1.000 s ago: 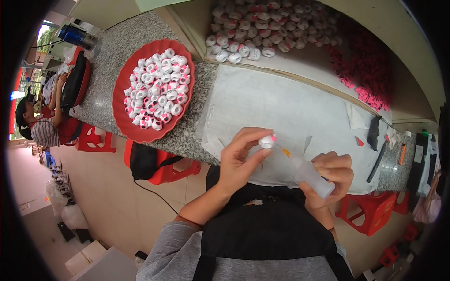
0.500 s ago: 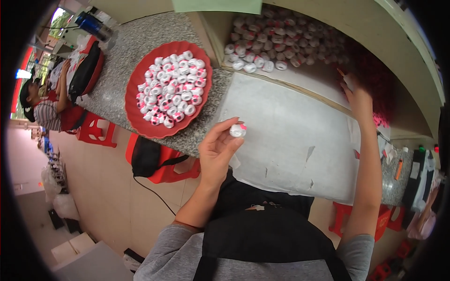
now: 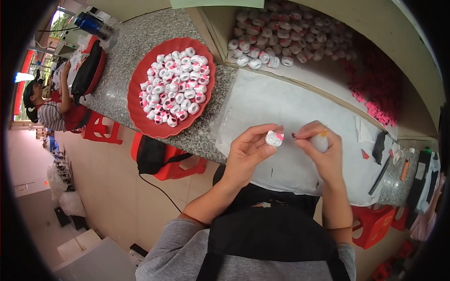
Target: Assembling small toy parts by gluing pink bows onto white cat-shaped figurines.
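Note:
My left hand (image 3: 248, 152) pinches a small white cat-head bead (image 3: 273, 139) with a pink bow, its face turned up. Just right of it, my right hand (image 3: 329, 158) pinches a tiny dark piece (image 3: 294, 135), too small to make out. Tucked in that same hand is a white rounded bottle-like thing (image 3: 319, 142) with an orange-yellow tip. A small gap separates the piece from the bead. Both hands hover over a white sheet (image 3: 290, 105). To the left, a red scalloped dish (image 3: 136, 105) holds many similar white and pink beads.
Behind the sheet, a shelf compartment holds heaped white beads (image 3: 281, 37) and a pile of small pink pieces (image 3: 379, 112). Dark strips (image 3: 380, 147) lie at the sheet's right. Red stools (image 3: 171, 164) stand below the granite counter (image 3: 140, 33). Another person (image 3: 49, 110) works at far left.
My right hand has come back from the pink pile in the compartment to beside the bead, a tiny piece now at its fingertips. My left hand, holding the bead, has shifted right.

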A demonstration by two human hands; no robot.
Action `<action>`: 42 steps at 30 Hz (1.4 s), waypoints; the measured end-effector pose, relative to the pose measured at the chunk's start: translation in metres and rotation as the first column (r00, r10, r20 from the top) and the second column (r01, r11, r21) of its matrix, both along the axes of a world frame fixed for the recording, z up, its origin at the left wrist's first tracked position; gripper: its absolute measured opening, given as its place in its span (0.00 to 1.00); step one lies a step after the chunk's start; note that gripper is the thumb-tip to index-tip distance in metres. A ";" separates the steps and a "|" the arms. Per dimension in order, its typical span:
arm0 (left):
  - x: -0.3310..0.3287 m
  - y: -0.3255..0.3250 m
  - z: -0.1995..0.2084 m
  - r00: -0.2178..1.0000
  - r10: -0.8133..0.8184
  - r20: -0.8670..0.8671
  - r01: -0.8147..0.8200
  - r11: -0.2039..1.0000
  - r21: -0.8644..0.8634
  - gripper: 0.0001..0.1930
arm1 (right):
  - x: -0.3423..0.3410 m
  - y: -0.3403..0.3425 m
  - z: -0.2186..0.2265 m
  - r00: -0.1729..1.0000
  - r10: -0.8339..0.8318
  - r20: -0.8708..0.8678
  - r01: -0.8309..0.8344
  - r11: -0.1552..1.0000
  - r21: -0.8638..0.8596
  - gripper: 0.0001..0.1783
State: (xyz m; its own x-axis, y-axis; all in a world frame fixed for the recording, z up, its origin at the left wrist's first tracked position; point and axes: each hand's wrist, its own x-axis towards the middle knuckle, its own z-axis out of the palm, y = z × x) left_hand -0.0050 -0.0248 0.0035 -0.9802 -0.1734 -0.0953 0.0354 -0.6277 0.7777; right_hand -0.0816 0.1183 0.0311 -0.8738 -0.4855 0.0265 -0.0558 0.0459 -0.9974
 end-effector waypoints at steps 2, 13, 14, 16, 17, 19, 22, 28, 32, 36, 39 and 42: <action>0.000 0.006 0.004 0.999 -0.043 0.003 0.043 0.999 -0.002 0.19 | 0.011 -0.007 -0.007 0.996 -0.058 0.066 0.061 0.997 -0.048 0.05; 0.009 0.010 -0.003 0.998 -0.003 -0.064 -0.009 0.982 -0.189 0.18 | 0.029 0.009 -0.006 0.915 -0.200 0.350 0.292 0.927 -0.233 0.06; 0.009 0.009 -0.003 0.992 0.006 -0.130 -0.049 0.942 -0.333 0.18 | 0.031 0.009 -0.003 0.925 -0.139 0.353 0.236 0.939 -0.249 0.06; 0.008 0.010 -0.004 0.981 -0.006 -0.196 -0.088 0.881 -0.466 0.17 | 0.035 0.008 -0.004 0.933 -0.048 0.358 0.156 0.947 -0.279 0.06; 0.009 0.011 -0.004 0.976 0.005 -0.217 -0.114 0.863 -0.493 0.17 | 0.037 0.006 -0.005 0.932 -0.053 0.359 0.162 0.946 -0.281 0.06; 0.009 0.010 -0.003 0.971 0.011 -0.237 -0.137 0.843 -0.521 0.16 | 0.038 0.003 -0.007 0.941 -0.020 0.337 0.123 0.950 -0.286 0.06; 0.008 0.007 -0.002 0.958 -0.040 -0.285 -0.179 0.693 -0.698 0.15 | 0.037 0.006 -0.007 0.946 0.011 0.324 0.083 0.958 -0.275 0.05; 0.008 0.011 0.006 0.966 -0.044 -0.255 -0.163 0.663 -0.731 0.14 | 0.035 0.005 -0.010 0.960 -0.068 0.272 0.138 0.959 -0.249 0.05; 0.009 0.011 0.004 0.964 -0.042 -0.264 -0.141 0.759 -0.636 0.15 | 0.038 0.002 -0.010 0.951 -0.063 0.301 0.145 0.955 -0.259 0.06; 0.010 0.011 0.002 0.972 -0.041 -0.232 -0.040 0.942 -0.333 0.15 | 0.042 -0.001 -0.012 0.977 -0.103 0.187 0.147 0.960 -0.237 0.10; 0.012 0.007 -0.002 0.975 -0.063 -0.211 0.007 0.967 -0.255 0.14 | 0.040 -0.001 -0.010 0.984 -0.051 0.170 0.098 0.953 -0.286 0.15; 0.015 0.007 0.002 0.987 -0.057 -0.150 0.030 0.984 -0.173 0.14 | 0.039 -0.007 -0.003 0.977 0.039 0.208 0.021 0.960 -0.279 0.18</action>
State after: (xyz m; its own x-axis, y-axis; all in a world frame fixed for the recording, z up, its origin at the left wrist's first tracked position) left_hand 0.0104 -0.0181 0.0053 -0.9878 -0.1309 0.0844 0.1385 -0.4906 0.8603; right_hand -0.0425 0.1110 0.0280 -0.8697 -0.4930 -0.0217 0.1569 -0.2346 -0.9593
